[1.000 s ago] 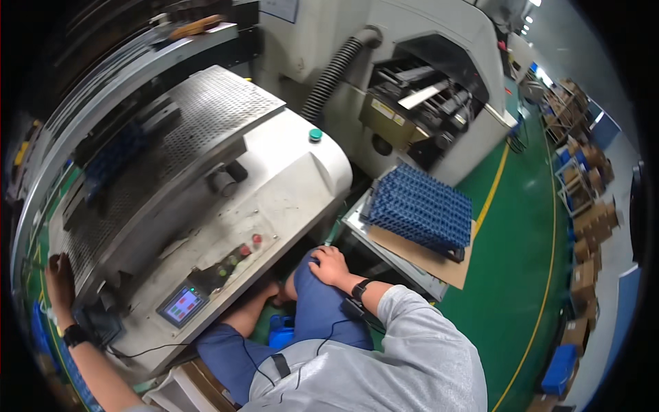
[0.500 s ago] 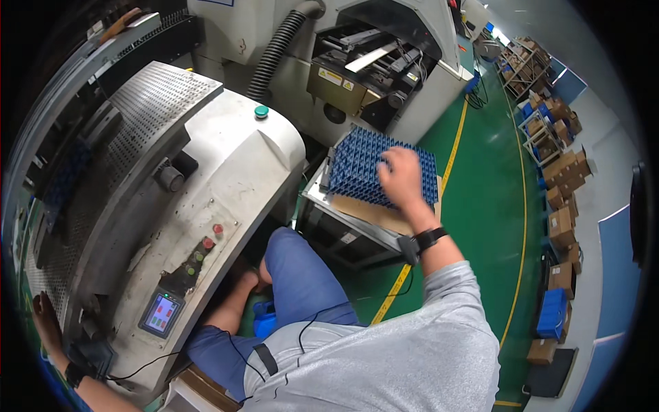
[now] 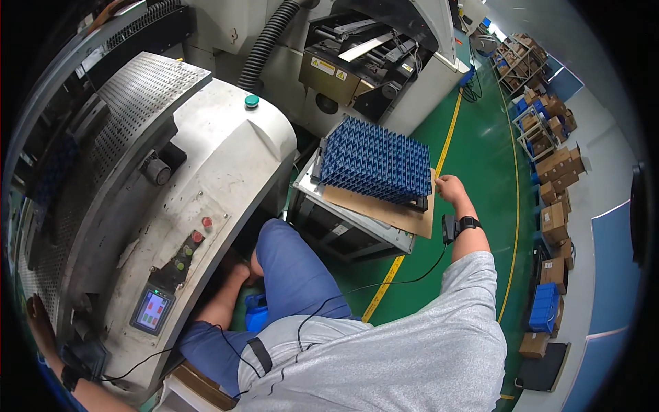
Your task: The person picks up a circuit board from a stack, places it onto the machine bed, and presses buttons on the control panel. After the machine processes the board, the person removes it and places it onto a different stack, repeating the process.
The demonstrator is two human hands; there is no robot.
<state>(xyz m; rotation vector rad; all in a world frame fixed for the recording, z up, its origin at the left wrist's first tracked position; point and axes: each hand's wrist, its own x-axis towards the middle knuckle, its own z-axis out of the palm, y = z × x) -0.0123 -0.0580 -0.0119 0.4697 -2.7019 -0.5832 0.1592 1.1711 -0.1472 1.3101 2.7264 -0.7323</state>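
A block of blue, grid-like pieces with many rows of small points (image 3: 374,158) sits on a brown cardboard sheet (image 3: 384,213) on a small metal cart (image 3: 322,202). Just off the block's right side is my right hand (image 3: 449,189), its fingers curled closed; whatever they might hold is hidden. At the far left rim my left hand (image 3: 41,319) rests against the perforated metal cover (image 3: 38,250) of the white machine (image 3: 226,147), fingers stretched out, partly dark and distorted there.
On the machine's front are a small touch screen (image 3: 152,309), red buttons (image 3: 198,236) and a green button (image 3: 252,101). Another machine (image 3: 357,62) with an open bay stands behind the cart. Cartons (image 3: 552,223) line the right wall. A thin cable (image 3: 391,282) hangs from my right wrist.
My right hand has moved off the top of the blue block, rightward and a little down, to beside it. The view has shifted slightly. My left hand stays at the cover.
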